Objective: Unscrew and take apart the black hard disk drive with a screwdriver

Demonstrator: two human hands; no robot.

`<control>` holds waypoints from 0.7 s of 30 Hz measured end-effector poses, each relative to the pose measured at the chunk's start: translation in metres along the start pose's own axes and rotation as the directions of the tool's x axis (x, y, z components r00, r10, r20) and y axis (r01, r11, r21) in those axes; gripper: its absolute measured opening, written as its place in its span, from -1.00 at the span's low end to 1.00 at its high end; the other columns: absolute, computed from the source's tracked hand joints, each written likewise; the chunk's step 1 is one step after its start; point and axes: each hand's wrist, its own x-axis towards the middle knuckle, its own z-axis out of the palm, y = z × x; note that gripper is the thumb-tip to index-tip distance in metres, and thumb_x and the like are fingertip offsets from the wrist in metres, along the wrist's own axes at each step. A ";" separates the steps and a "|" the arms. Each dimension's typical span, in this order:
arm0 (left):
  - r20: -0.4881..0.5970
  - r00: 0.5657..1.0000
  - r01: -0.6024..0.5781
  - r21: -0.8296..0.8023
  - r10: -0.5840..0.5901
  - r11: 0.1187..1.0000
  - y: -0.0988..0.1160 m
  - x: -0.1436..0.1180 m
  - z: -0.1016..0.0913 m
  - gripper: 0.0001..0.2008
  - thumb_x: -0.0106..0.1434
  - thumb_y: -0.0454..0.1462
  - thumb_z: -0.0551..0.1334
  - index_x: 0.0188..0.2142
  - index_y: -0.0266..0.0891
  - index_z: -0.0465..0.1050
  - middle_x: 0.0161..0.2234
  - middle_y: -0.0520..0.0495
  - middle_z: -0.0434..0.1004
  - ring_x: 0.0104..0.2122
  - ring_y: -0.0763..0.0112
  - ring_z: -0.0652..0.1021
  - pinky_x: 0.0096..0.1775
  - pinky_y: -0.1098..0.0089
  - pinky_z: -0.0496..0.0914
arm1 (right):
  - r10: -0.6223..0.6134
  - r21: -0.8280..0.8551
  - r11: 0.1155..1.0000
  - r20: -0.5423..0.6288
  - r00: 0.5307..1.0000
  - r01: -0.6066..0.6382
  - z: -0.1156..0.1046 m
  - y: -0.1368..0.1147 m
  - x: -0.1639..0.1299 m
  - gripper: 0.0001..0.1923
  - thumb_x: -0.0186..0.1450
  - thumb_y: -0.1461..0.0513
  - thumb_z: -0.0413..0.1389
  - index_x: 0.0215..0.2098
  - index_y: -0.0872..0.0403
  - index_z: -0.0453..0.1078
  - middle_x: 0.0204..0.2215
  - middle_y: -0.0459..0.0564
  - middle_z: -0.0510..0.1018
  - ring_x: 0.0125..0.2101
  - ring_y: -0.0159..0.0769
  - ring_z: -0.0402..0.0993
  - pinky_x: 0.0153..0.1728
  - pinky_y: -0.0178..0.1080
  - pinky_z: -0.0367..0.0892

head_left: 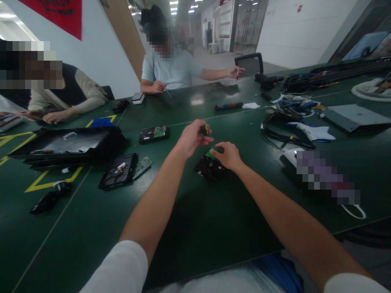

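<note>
My left hand [193, 137] is raised just above a hard drive [209, 167], with a screwdriver [205, 129] gripped in it. Only the black-and-yellow end of the handle shows; the rest is hidden by the hand. The hard drive lies on the table with its dark underside up. My right hand [231, 156] is at the drive's far right edge, thumb and fingers closed on a green circuit board [210, 153]. The board looks tilted against the drive, but whether it is fully detached I cannot tell.
To the left lie another hard drive [154, 133], an opened drive [118, 171], a loose circuit board [142, 167] and black trays [70, 146]. Cables [295, 106], a white-and-blue glove [317, 132] and a metal box [357, 117] are on the right. Two people sit across the table [214, 219].
</note>
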 end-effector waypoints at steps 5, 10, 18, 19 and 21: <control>-0.039 0.999 -0.031 0.041 0.032 0.999 0.000 0.001 -0.004 -0.73 0.28 -0.07 0.25 -0.25 -0.23 0.53 -0.27 -0.12 0.59 -0.51 0.43 0.57 -0.46 0.42 0.41 | -0.005 0.002 1.000 0.000 1.000 0.005 -0.001 0.000 0.000 -0.63 0.45 -0.07 0.23 0.07 -0.07 0.61 0.06 0.06 0.66 0.06 0.02 0.53 0.04 0.02 0.39; 0.010 1.000 0.014 0.008 -0.015 1.000 -0.001 0.001 -0.004 -0.71 0.28 -0.06 0.25 -0.21 -0.24 0.49 -0.21 -0.18 0.68 -0.52 0.42 0.57 -0.45 0.40 0.43 | -0.001 0.007 1.000 -0.006 1.000 0.001 -0.001 -0.001 0.000 -0.64 0.44 -0.06 0.25 0.05 -0.06 0.62 0.06 0.06 0.67 0.04 0.00 0.55 0.00 -0.02 0.40; 0.020 1.000 0.005 -0.004 -0.005 1.000 -0.003 0.003 -0.004 -0.70 0.30 -0.04 0.24 -0.23 -0.25 0.50 -0.20 -0.19 0.68 -0.48 0.40 0.61 -0.42 0.41 0.47 | -0.001 -0.008 1.000 0.000 1.000 0.001 -0.003 -0.003 -0.002 -0.64 0.44 -0.05 0.24 0.07 -0.05 0.62 0.07 0.07 0.67 0.07 0.01 0.54 0.04 -0.01 0.39; 0.020 1.000 0.002 -0.007 -0.002 1.000 -0.003 0.003 -0.004 -0.70 0.31 -0.04 0.23 -0.24 -0.25 0.50 -0.20 -0.18 0.67 -0.47 0.39 0.62 -0.41 0.41 0.48 | -0.006 -0.009 1.000 -0.002 1.000 0.006 -0.003 -0.003 -0.002 -0.64 0.44 -0.05 0.24 0.06 -0.05 0.62 0.07 0.06 0.67 0.06 0.00 0.54 0.03 -0.02 0.39; 0.019 1.000 -0.003 -0.003 0.003 1.000 -0.002 0.002 -0.003 -0.71 0.31 -0.05 0.23 -0.26 -0.25 0.51 -0.21 -0.17 0.65 -0.45 0.39 0.63 -0.40 0.41 0.48 | -0.010 -0.013 1.000 -0.003 1.000 0.010 -0.004 -0.004 -0.002 -0.65 0.45 -0.05 0.24 0.05 -0.06 0.63 0.06 0.06 0.67 0.04 -0.02 0.55 0.01 -0.04 0.39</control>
